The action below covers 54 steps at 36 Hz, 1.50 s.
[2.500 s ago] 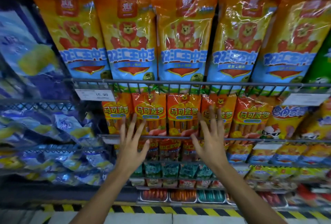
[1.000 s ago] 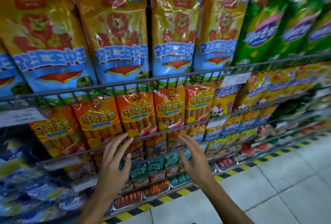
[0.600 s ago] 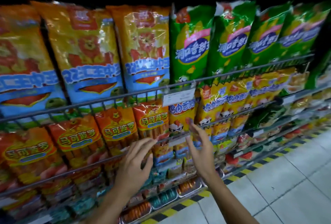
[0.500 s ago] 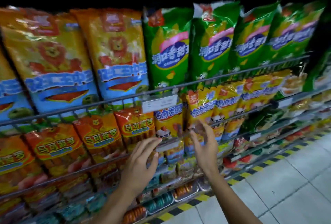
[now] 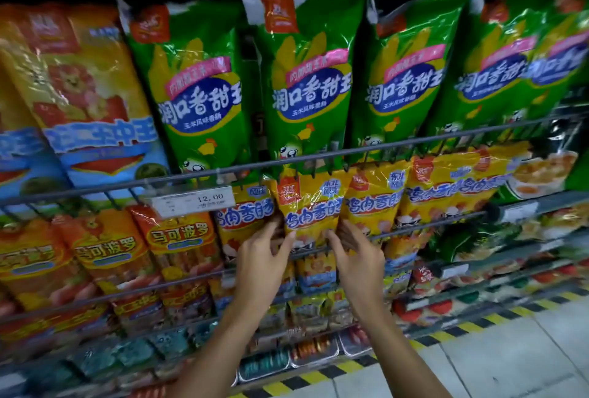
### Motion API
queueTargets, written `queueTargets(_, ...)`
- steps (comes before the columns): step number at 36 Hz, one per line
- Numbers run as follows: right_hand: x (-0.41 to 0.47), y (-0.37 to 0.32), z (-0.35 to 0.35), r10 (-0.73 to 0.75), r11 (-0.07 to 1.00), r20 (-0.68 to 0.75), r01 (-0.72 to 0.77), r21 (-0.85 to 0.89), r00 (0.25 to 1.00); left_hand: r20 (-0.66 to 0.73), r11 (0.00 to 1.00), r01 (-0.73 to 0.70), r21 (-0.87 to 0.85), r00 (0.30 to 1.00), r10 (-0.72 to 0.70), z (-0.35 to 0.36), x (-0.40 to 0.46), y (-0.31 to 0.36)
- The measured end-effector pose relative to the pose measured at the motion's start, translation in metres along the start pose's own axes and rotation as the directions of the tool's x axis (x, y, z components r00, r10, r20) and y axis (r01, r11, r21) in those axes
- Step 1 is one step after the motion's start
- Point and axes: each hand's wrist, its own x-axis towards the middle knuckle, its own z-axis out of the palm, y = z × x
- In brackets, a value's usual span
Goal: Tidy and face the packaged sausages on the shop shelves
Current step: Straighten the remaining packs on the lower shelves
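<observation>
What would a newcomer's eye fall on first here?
First, the row of tall green sausage packs across the top shelf. Below them, at centre, the left hand and the right hand hold the lower end of one yellow sausage pack. A white price tag hangs left of it.

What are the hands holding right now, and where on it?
Both hands, left hand and right hand, grip one yellow sausage pack by its lower side edges.
</observation>
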Motion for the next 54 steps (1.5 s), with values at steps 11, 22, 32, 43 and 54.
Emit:
queueTargets(11,0.016,-0.004,-0.010,-0.035,0.999,-0.049,0.036,0.021,0.998,-0.059,1.000,-0.026,0.003,0.998,0.026,0.001,0.005,0.011)
queueTargets(22,0.021,0.003,-0.013,-0.058,0.996,-0.069,0.062,0.064,0.996,-0.121,0.997,-0.022,-0.076,0.993,0.013,0.005,0.006,0.007)
queueTargets(32,0.015,0.010,-0.022,-0.305,0.945,-0.052,0.309,0.103,0.951,-0.256,0.950,-0.310,-0.045,0.923,0.289,0.023,-0.021,-0.004)
queueTargets(43,0.017,0.003,-0.017,-0.553,0.833,0.017,0.553,0.001,0.833,-0.058,0.804,-0.443,0.396,0.862,0.503,0.032,-0.009,-0.008)
queueTargets(54,0.024,-0.006,-0.013,-0.530,0.816,0.265,0.569,-0.098,0.806,0.017,0.744,-0.451,0.494,0.860,0.510,0.038,0.010,-0.016)
